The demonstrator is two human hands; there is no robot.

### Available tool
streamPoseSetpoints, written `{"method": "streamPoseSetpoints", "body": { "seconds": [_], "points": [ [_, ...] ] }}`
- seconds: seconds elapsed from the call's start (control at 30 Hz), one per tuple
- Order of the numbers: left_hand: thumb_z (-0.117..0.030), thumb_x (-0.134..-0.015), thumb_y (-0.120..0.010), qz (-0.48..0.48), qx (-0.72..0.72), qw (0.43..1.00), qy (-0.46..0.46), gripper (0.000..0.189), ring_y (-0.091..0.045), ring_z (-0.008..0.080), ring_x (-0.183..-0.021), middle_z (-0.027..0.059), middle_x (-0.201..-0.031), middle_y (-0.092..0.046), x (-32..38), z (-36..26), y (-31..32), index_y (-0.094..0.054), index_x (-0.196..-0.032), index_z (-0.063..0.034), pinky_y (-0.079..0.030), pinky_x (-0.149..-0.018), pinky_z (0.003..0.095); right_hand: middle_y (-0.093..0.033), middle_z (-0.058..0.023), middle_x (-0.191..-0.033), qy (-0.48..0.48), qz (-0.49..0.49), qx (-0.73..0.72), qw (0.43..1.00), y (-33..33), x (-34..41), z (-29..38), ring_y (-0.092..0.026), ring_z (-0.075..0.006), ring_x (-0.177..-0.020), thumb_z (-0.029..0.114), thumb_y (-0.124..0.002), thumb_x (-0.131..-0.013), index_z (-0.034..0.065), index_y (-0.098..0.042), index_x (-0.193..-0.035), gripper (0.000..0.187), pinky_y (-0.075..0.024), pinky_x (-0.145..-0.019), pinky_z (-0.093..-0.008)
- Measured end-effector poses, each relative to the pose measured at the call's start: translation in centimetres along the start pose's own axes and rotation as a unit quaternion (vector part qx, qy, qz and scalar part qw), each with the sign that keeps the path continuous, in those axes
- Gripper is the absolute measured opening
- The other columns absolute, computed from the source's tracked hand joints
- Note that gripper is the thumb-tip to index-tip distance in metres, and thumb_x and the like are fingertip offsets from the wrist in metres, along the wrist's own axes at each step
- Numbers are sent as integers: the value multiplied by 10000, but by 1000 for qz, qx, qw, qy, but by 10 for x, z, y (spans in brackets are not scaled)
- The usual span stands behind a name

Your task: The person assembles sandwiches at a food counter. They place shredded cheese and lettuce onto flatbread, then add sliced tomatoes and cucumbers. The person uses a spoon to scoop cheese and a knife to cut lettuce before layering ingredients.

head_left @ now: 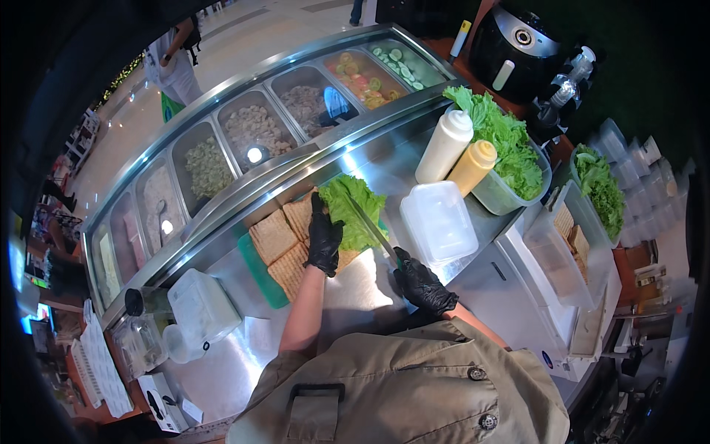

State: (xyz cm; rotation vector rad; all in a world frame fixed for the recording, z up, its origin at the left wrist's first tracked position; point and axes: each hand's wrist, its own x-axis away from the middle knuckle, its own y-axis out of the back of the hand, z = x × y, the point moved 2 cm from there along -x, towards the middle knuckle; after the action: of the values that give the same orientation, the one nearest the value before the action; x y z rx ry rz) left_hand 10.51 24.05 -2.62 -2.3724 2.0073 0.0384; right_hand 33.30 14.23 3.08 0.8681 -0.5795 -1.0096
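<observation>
In a black glove, my left hand [324, 238] rests between toasted bread slices [273, 237] and a green lettuce leaf [355, 219]. Its fingers touch the leaf's left edge; whether they pinch it is hidden. My right hand [424, 286], also gloved, grips a knife [373, 226] whose blade lies across the lettuce. Beneath the slices, a green cutting board [256, 275] shows at the left. Part of another slice [348, 258] peeks out below the leaf.
Beyond the counter edge runs a row of steel food pans [258, 130] with fillings. On the right stand a white squeeze bottle [445, 145], a yellow one [471, 166], a lidded plastic container [441, 225] and a lettuce tub [510, 186]. A plastic box [204, 305] sits left.
</observation>
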Motion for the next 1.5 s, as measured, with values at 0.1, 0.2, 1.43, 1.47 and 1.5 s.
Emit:
{"method": "streamPoseSetpoints", "body": {
  "seconds": [0.1,0.2,1.43,1.47,1.5],
  "points": [
    [105,-765,-529,-61,-217,951,-211,774,-328,339,-1336,211,-1455,-312,8,-22,-1,-208,-1460,-9,-274,-1107,373,-600,-270,-969,12,-27,-5,1000,-6,0,-6,-601,-441,-835,202,-532,-898,35,-367,-1355,514,-482,-709,-507],
    [-8,-778,-593,-22,-311,911,-271,528,-485,365,-1172,194,-1292,-487,23,-30,-14,-480,-1293,-32,-396,-995,413,-602,-255,-930,-1,-9,-12,1000,-14,-1,-11,-608,-440,-766,236,-544,-892,37,-388,-1339,513,-487,-657,-512],
    [-204,-801,-617,146,-412,884,-168,366,-560,301,-1102,129,-1183,-613,16,-17,-10,-615,-1150,-95,-436,-956,416,-602,-279,-860,-103,106,91,985,16,-33,1,-607,-442,-745,192,-526,-891,-67,-433,-1260,461,-475,-633,-527],
    [-199,-790,-645,122,-399,890,-184,392,-565,308,-1096,128,-1187,-611,15,-19,-10,-605,-1165,-91,-443,-952,405,-603,-281,-852,-103,110,80,985,17,-34,3,-608,-442,-743,184,-525,-889,-69,-433,-1257,456,-474,-628,-526],
    [-193,-779,-673,99,-387,895,-199,421,-571,316,-1089,127,-1191,-609,13,-21,-9,-594,-1179,-86,-450,-948,394,-603,-283,-844,-107,110,74,985,18,-34,3,-608,-442,-741,176,-525,-887,-70,-433,-1254,451,-473,-624,-526]
  ]
}}
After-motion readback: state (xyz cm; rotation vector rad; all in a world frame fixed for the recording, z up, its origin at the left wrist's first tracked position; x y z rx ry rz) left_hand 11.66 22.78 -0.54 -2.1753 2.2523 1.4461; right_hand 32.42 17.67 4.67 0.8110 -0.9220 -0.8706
